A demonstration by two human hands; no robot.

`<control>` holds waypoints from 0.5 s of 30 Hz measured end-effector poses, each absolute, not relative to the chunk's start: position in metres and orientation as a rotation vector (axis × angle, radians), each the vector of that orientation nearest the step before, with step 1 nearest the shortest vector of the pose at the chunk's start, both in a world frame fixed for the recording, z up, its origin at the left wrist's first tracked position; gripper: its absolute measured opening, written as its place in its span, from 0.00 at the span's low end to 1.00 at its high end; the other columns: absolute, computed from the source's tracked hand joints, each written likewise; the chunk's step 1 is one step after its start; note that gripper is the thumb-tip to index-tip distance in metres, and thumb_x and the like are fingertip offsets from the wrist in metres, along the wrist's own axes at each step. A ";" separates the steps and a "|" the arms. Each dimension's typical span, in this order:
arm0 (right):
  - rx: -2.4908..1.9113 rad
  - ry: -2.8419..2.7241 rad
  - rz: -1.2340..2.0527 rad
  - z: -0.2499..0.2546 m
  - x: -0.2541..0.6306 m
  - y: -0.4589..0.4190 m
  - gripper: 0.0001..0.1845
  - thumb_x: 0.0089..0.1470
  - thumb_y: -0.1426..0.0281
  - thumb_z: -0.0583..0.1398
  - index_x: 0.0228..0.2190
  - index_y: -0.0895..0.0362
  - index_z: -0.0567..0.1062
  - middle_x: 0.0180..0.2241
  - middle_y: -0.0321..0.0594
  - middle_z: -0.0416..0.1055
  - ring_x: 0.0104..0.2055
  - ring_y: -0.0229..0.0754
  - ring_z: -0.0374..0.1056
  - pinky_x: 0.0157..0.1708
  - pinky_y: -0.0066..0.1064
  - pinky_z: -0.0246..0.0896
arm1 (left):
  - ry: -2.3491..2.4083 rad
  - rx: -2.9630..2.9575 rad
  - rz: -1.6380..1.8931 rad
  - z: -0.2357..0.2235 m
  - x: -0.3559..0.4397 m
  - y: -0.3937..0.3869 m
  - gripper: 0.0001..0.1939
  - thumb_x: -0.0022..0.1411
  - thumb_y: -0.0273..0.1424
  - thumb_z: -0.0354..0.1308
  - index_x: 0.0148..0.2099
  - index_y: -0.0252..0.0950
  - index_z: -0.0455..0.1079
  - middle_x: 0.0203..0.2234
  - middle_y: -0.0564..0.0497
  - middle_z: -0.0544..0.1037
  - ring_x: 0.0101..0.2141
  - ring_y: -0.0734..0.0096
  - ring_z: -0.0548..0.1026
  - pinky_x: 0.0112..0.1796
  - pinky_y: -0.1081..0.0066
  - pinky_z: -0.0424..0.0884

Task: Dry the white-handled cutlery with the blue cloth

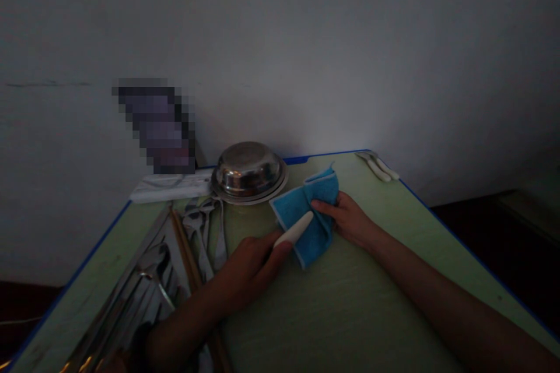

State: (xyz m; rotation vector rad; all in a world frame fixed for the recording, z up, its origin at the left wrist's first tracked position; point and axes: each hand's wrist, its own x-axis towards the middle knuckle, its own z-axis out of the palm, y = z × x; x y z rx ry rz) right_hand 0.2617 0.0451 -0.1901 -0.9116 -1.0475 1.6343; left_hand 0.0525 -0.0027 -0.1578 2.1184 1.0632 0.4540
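Tabletop (336,309) — two hands (258,265) (350,218), one handle (297,229), one cloth (315,242)

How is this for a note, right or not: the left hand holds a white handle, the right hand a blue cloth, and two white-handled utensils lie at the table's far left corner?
Not quite: in the head view, the two white-handled utensils lie at the table's far right corner. The rest stands: the left hand holds a white handle, the right hand a blue cloth.

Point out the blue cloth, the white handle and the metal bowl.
Blue cloth (318,237), head view: lower middle.
White handle (296,231), head view: middle of its visible length.
Metal bowl (248,171), head view: front side wall.
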 end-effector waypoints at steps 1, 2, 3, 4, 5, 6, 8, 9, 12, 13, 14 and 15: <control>-0.911 -1.048 1.633 -0.190 0.262 0.045 0.11 0.44 0.66 0.65 0.33 0.55 0.75 0.33 0.36 0.77 0.35 0.40 0.72 0.43 0.36 0.64 | 1.072 2.112 0.473 -0.158 0.052 -0.002 0.17 0.67 0.37 0.37 0.34 0.35 0.63 0.22 0.55 0.69 0.22 0.75 0.66 0.25 0.75 0.61; -0.911 -1.052 1.629 -0.191 0.262 0.045 0.11 0.44 0.65 0.65 0.32 0.55 0.75 0.33 0.36 0.77 0.35 0.40 0.72 0.43 0.37 0.63 | 1.083 2.108 0.491 -0.158 0.052 -0.002 0.17 0.67 0.37 0.37 0.34 0.35 0.63 0.23 0.55 0.69 0.22 0.75 0.66 0.25 0.75 0.61; -0.913 -1.061 1.624 -0.192 0.262 0.045 0.11 0.45 0.64 0.64 0.32 0.55 0.75 0.33 0.36 0.77 0.35 0.40 0.71 0.43 0.36 0.63 | 1.094 2.105 0.504 -0.159 0.052 -0.002 0.17 0.67 0.36 0.37 0.34 0.35 0.62 0.23 0.55 0.69 0.22 0.75 0.66 0.25 0.75 0.61; -0.919 -1.074 1.617 -0.193 0.262 0.045 0.10 0.46 0.63 0.63 0.32 0.55 0.75 0.32 0.36 0.76 0.35 0.40 0.71 0.44 0.36 0.62 | 1.100 2.106 0.511 -0.159 0.052 -0.001 0.16 0.67 0.36 0.37 0.34 0.35 0.62 0.24 0.55 0.69 0.23 0.74 0.67 0.26 0.75 0.62; -0.929 -1.090 1.609 -0.194 0.262 0.045 0.10 0.47 0.62 0.63 0.31 0.56 0.75 0.31 0.35 0.76 0.34 0.39 0.70 0.44 0.35 0.62 | 1.101 2.109 0.508 -0.159 0.052 -0.001 0.16 0.67 0.36 0.38 0.34 0.35 0.62 0.24 0.54 0.69 0.24 0.73 0.67 0.27 0.74 0.62; -0.942 -1.109 1.600 -0.194 0.263 0.045 0.10 0.48 0.62 0.62 0.29 0.56 0.75 0.30 0.35 0.76 0.34 0.38 0.70 0.43 0.34 0.61 | 1.096 2.114 0.497 -0.159 0.051 -0.002 0.15 0.67 0.36 0.39 0.34 0.35 0.62 0.24 0.54 0.69 0.25 0.73 0.68 0.28 0.74 0.62; -0.971 -1.139 1.580 -0.195 0.264 0.044 0.10 0.48 0.62 0.62 0.26 0.57 0.76 0.27 0.33 0.75 0.32 0.37 0.68 0.41 0.31 0.61 | 1.077 2.127 0.458 -0.160 0.051 -0.002 0.15 0.66 0.36 0.41 0.33 0.35 0.63 0.23 0.55 0.68 0.24 0.73 0.68 0.28 0.73 0.61; -0.984 -1.147 1.573 -0.195 0.264 0.044 0.10 0.48 0.62 0.63 0.25 0.57 0.75 0.26 0.33 0.74 0.31 0.36 0.68 0.40 0.30 0.61 | 1.067 2.132 0.437 -0.160 0.051 -0.003 0.15 0.66 0.37 0.41 0.33 0.35 0.63 0.22 0.55 0.68 0.24 0.73 0.67 0.27 0.74 0.61; -1.007 -1.132 1.562 -0.196 0.264 0.044 0.11 0.48 0.61 0.62 0.26 0.56 0.76 0.26 0.32 0.74 0.30 0.36 0.67 0.39 0.30 0.61 | 1.058 2.137 0.398 -0.161 0.051 -0.003 0.17 0.67 0.38 0.40 0.32 0.35 0.63 0.21 0.56 0.67 0.22 0.74 0.66 0.26 0.74 0.59; -1.009 -1.118 1.567 -0.197 0.263 0.045 0.12 0.49 0.59 0.61 0.27 0.56 0.76 0.26 0.32 0.74 0.30 0.37 0.68 0.38 0.31 0.61 | 1.059 2.138 0.393 -0.161 0.051 -0.003 0.18 0.67 0.38 0.40 0.32 0.35 0.63 0.21 0.56 0.67 0.22 0.75 0.66 0.27 0.74 0.59; -1.009 -1.104 1.576 -0.197 0.262 0.045 0.13 0.49 0.58 0.61 0.28 0.55 0.76 0.26 0.32 0.74 0.30 0.37 0.68 0.38 0.32 0.62 | 1.061 2.138 0.391 -0.161 0.051 -0.003 0.18 0.67 0.38 0.39 0.31 0.35 0.63 0.21 0.57 0.66 0.22 0.75 0.66 0.26 0.74 0.59; -1.005 -1.092 1.588 -0.197 0.262 0.045 0.13 0.49 0.57 0.60 0.29 0.54 0.76 0.26 0.32 0.74 0.29 0.37 0.68 0.37 0.33 0.63 | 1.061 2.140 0.390 -0.162 0.050 -0.002 0.19 0.68 0.38 0.39 0.31 0.35 0.63 0.20 0.57 0.65 0.22 0.76 0.65 0.26 0.74 0.58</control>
